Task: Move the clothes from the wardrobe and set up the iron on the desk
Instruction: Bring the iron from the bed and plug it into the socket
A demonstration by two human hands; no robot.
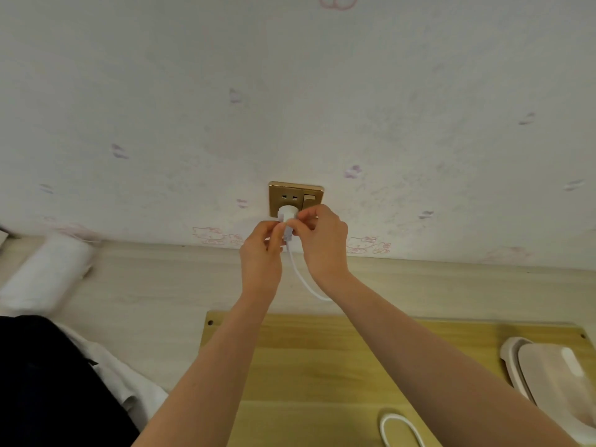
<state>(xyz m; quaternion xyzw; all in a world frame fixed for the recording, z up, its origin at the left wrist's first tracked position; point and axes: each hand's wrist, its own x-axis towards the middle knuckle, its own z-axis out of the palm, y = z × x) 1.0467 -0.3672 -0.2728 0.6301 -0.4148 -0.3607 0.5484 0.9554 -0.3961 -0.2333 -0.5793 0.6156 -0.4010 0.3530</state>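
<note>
Nearest the camera, at the bottom edge, a loop of white cord [401, 429] lies on the wooden desk [309, 356], and to the right of it sits the iron [554, 379], a pale cream body lying on the desk top — so the iron itself looks to be in place already. On the left, dark clothes [48, 382] over something white lie bunched beside the desk; whether these are the ones from the wardrobe I cannot tell, though it seems likely that part is done or well on. Further off, both forearms reach across the desk toward the wall. The left hand [263, 250] has its fingers curled in, pinching the white plug [287, 217] from the left side, and the right hand [322, 237] pinches the same plug from the right, thumb and forefinger closed on it, with the cord dropping down between the wrists. The plug sits against the lower holes of the gold wall socket [296, 200]; whether its pins are fully home cannot be made out, since the fingers hide the joint. The socket's upper pair of holes is free, and a small switch [309, 199] sits at its right. What seems left — press the plug home and perhaps flip that switch
</note>
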